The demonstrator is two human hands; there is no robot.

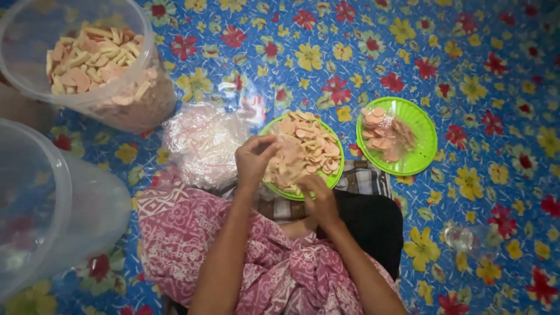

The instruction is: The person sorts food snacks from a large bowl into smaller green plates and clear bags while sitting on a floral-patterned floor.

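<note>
Pink patterned cloth (pixel 192 233), both hands (pixel 254 157) over green plate (pixel 332 181), clear bags (pixel 201 143) left

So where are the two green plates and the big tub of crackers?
Near plate (pixel 333 177): head view, bare right rim.
Far plate (pixel 424 140): head view, bare right side.
Tub (pixel 87 100): head view, front rim.

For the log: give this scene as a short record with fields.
surface: flowered blue mat
left hand: raised over the near plate, fingers pinched; what it holds cannot be told
right hand: at the near plate's front edge, on the chips
near plate: green, piled with pale and pink chips
far plate: green, pink chips only
tub: clear, mixed chips
bags: clear, beside near plate
</note>
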